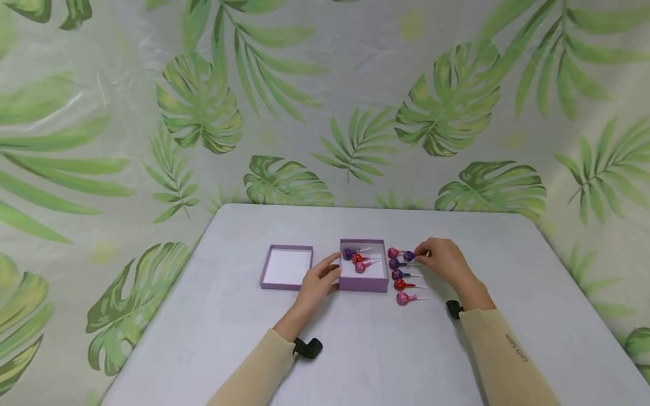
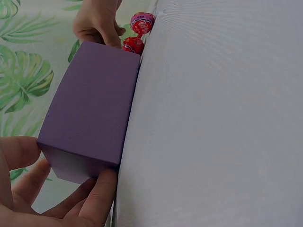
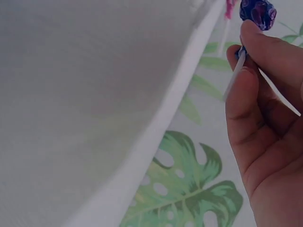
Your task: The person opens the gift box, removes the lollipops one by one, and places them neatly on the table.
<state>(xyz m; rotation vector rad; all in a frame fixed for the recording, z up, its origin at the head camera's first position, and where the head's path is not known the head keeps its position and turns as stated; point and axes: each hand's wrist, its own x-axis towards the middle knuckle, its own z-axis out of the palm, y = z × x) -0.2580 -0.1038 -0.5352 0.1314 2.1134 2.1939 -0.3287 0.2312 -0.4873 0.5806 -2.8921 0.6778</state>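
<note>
Purple box, one: open, on the white desk, short of the far edge and about midway between the left and right edges. Inside, towards its left wall: three lollipops, one purple, one red, one pink.
Shallow tray, one: purple-rimmed, white inside, apart from the box on the side of the desk's left edge.
Loose lollipops, five: in a column just beyond the box's right wall.
Left hand: your fingers are loosely extended, touching the box's left wall, apparently to steady it.
Right hand: your thumb and fingertips pinch the held lollipop, purple, by its stick, near the column's far end; whether it is clear of the desk, you cannot tell.
Step, as judged: picking up one lollipop. Next move probably calls for you to carry it leftward over the box's right wall, keeping your pinch.
</note>
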